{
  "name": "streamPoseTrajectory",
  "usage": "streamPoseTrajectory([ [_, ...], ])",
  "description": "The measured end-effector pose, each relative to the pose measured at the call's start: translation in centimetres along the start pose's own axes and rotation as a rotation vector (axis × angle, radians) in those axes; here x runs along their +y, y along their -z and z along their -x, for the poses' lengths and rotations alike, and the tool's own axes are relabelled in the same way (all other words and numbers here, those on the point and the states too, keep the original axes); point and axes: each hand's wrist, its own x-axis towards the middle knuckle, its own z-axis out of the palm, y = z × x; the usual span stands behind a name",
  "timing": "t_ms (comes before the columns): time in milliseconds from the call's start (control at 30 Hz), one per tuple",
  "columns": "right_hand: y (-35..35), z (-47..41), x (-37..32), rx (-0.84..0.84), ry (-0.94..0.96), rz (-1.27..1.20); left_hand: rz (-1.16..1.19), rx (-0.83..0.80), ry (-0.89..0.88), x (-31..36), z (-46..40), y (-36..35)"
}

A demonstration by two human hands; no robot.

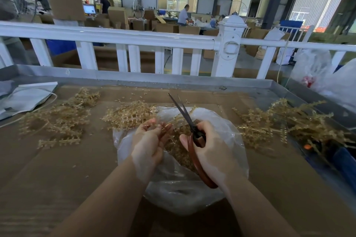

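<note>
We are trimming amber plastic sprigs over the bag (pixel 179 196) at the centre of the frame. Our right hand (pixel 212 148) is wrapped around the red handles of the scissors (pixel 185 115), just right of centre. Our left hand (pixel 148 140), just left of centre, has its fingers curled and pinches a short sprig (pixel 167 127) at the fingertips, close beside the scissors' pivot.

To cut well, we judge that the sprig should go deep between the blades, near the pivot where they bite hardest, with the left fingertips kept back from the edge. We should cut above the bag's opening, so the bits drop in with those already there and not onto the table (pixel 57 175). A short, clean snip should do.

The scissors' long axis runs from the handle loops, lower right of centre, up and slightly leftward to the tips. The tips point at the upper middle of the frame, away from us, and the blades stand a little parted. The sprig is mostly hidden by the fingers; its visible part slants up to the right, toward the blades.

A pile (pixel 57 119) of uncut sprigs lies at the left of the table, with others at the middle and right.
</note>
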Motion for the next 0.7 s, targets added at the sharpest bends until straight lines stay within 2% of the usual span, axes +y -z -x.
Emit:
streamPoseTrajectory([
  [167,-1.0,0.3,1.2,0.06,0.034,0.223,-0.369,0.057,-0.194,-1.7,-0.4,1.6],
  [267,-1.7,0.5,2.0,0.147,0.093,0.308,-0.499,0.008,-0.258,-2.2,-0.3,2.0],
  [467,-2.8,0.9,3.0,0.221,0.15,0.382,-0.466,-0.114,-0.219,-2.2,-0.1,2.6],
  [700,-3.1,1.2,3.0,0.277,0.161,0.379,-0.523,-0.1,-0.269,-2.5,-0.1,3.0],
])
